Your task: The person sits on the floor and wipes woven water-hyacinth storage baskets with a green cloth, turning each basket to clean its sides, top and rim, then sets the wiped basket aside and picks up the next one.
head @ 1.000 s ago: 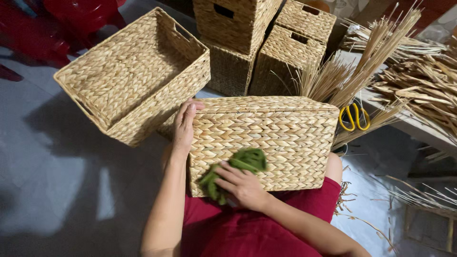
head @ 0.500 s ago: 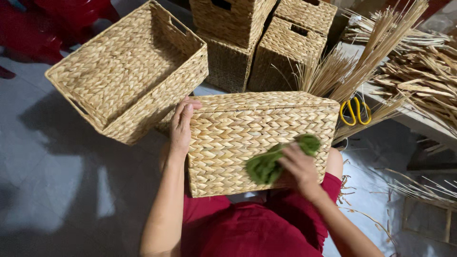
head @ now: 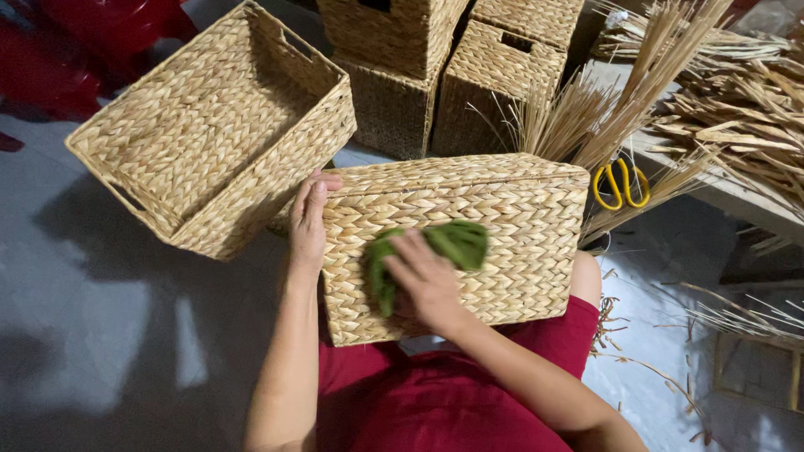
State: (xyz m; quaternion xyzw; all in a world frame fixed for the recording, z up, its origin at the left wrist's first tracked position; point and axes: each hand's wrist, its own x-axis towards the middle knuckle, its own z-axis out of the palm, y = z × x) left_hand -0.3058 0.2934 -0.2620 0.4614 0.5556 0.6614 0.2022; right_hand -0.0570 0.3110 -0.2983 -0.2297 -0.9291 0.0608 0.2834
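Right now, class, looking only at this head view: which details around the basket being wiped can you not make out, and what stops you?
- Green cloth: motion-blurred, partly under the right hand.
- Woven basket: its far sides face away; its lower edge is behind the right arm.
- Left hand: palm pressed against the basket's side, hidden.
- Yellow scissors: blades hidden behind straw stalks.

floor [head: 100, 335]: grey | open woven basket [head: 209, 125] | stacked baskets [head: 444, 75] | straw scraps [head: 670, 368]
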